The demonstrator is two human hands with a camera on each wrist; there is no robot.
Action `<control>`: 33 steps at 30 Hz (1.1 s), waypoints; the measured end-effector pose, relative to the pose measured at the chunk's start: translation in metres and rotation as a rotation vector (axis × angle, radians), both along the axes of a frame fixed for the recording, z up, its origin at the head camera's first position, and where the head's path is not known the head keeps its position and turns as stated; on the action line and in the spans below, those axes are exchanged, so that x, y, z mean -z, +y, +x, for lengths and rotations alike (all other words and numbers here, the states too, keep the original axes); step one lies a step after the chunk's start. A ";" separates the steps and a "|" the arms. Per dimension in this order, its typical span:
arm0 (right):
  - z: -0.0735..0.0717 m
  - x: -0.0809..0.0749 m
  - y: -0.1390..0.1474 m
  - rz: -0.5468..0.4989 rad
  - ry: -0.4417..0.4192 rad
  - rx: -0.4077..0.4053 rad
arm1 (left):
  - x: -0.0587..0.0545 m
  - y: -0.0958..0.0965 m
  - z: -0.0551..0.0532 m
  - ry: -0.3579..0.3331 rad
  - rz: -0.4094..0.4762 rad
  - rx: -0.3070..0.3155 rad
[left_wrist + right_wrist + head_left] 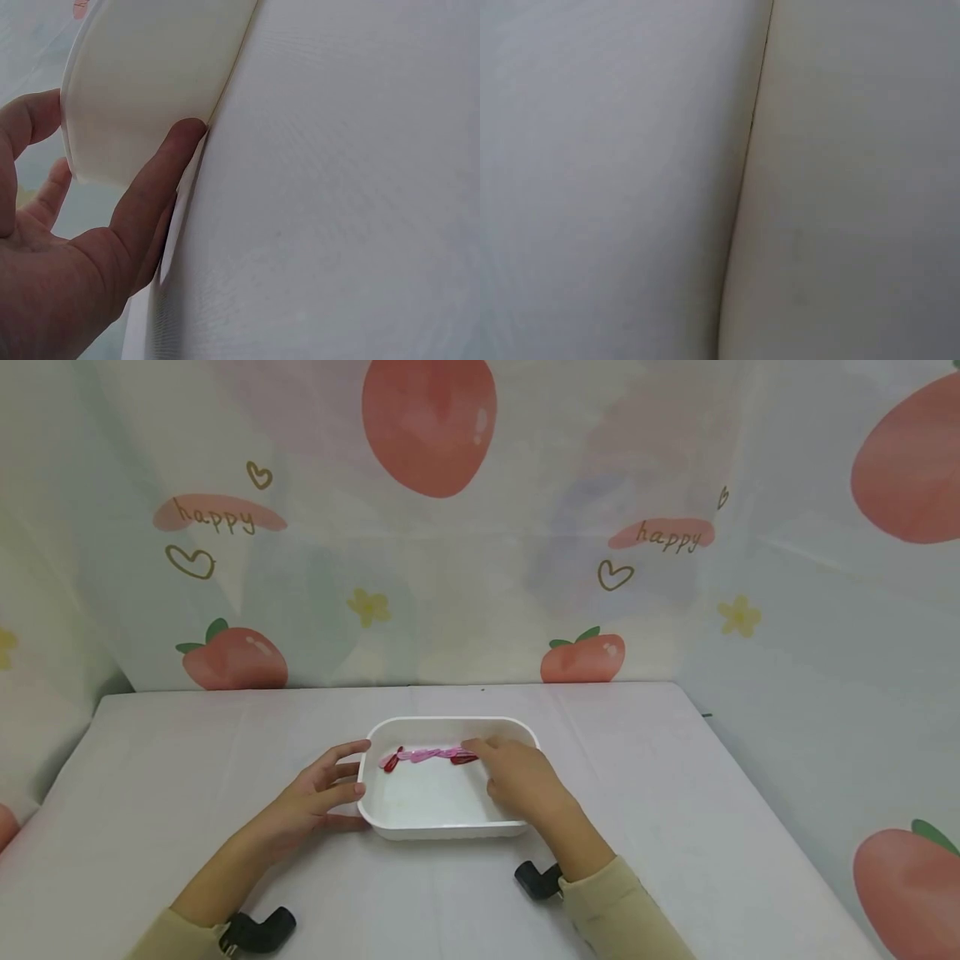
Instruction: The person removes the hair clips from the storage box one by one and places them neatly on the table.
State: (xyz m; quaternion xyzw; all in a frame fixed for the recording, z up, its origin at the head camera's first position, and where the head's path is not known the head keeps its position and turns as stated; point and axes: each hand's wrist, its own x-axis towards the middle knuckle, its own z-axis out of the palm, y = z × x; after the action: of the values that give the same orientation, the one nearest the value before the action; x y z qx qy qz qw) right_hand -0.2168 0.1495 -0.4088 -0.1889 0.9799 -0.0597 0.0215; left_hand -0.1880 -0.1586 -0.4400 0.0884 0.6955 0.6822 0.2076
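A white rectangular tray (450,831) with rounded corners sits on the table. Across its far part runs a row of small, glossy, drop-shaped pink pieces (427,755), with dark red pieces (391,763) at both ends; their kind is too small to tell. My left hand (318,789) rests against the tray's left end, fingers spread and lightly bent, and the left wrist view shows the thumb (161,169) against its outer wall. My right hand (517,772) reaches over the tray's right side, index fingertip touching the row's right end. The right wrist view shows only tray wall (847,180) and cloth.
White cloth (225,735) covers the table, and a printed curtain (480,568) hangs behind and at the sides. Black wrist mounts (258,931) stick out below both forearms, close to the tabletop.
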 end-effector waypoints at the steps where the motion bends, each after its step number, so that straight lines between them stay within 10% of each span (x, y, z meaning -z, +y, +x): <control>1: 0.000 0.000 0.000 0.005 0.004 -0.001 | 0.000 0.000 0.000 0.000 0.000 0.001; 33: -0.004 0.002 0.003 -0.012 0.034 -0.078 | 0.000 -0.001 -0.001 -0.001 0.012 0.014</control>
State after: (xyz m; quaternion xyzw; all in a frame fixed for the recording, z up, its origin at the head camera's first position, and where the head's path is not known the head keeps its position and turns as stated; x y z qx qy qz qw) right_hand -0.2211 0.1524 -0.4108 -0.2280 0.9717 -0.0616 0.0059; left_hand -0.1887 -0.1596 -0.4399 0.0942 0.6907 0.6849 0.2120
